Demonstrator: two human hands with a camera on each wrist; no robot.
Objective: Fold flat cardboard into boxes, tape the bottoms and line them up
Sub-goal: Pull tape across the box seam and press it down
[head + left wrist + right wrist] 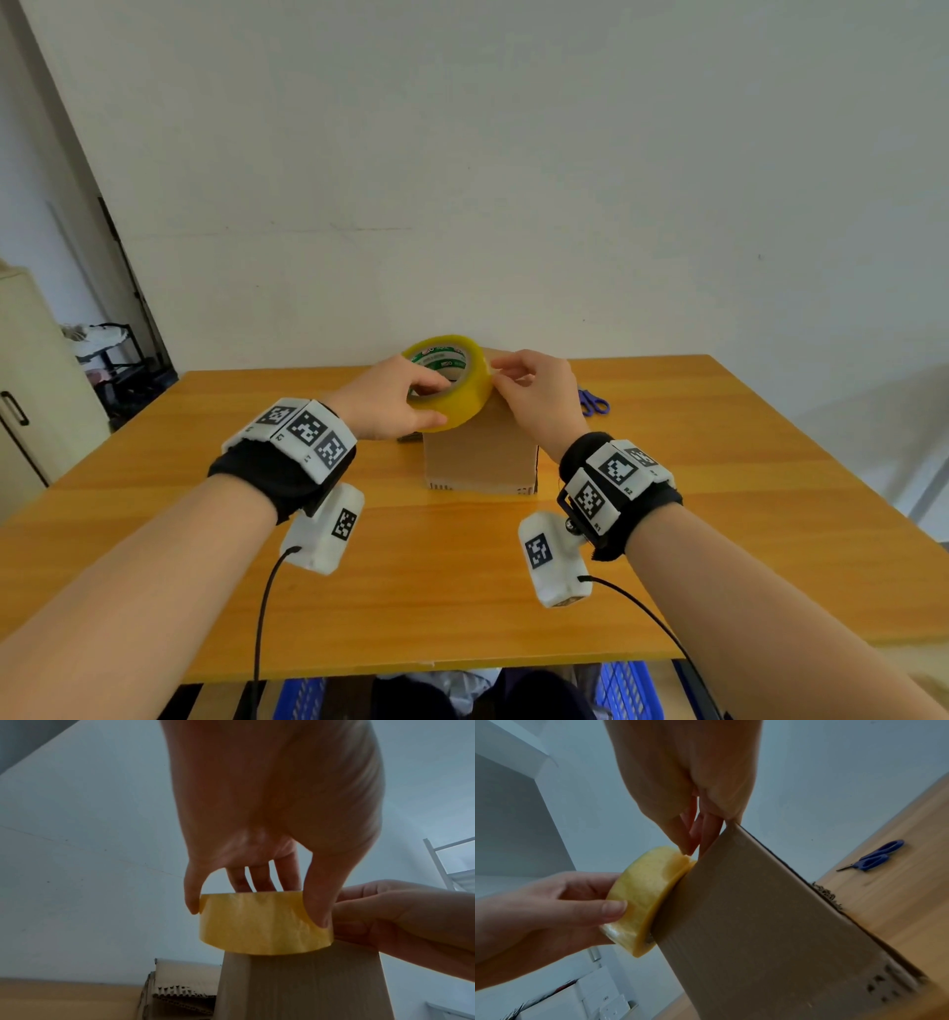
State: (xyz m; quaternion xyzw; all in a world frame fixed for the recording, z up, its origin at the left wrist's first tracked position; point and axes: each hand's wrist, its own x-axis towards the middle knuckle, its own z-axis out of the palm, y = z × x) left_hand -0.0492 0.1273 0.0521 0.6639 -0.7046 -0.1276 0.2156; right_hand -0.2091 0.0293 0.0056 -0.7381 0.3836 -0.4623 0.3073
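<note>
A yellow tape roll (447, 380) rests tilted on the top of a brown cardboard box (480, 457) that stands upright mid-table. My left hand (429, 403) grips the roll, with fingers in its core and the thumb on the outer face. The left wrist view shows the roll (262, 923) from below, sitting on the box (300, 983). My right hand (500, 372) pinches the tape's end at the roll's right rim. In the right wrist view its fingertips (689, 846) meet where the roll (641, 898) touches the box (770, 923).
Blue-handled scissors (593, 402) lie on the wooden table (462, 565), right of the box. A stack of flat cardboard (185, 983) lies behind the box on the left. A white wall stands just past the table's far edge. Blue crates (624, 691) sit under the near edge.
</note>
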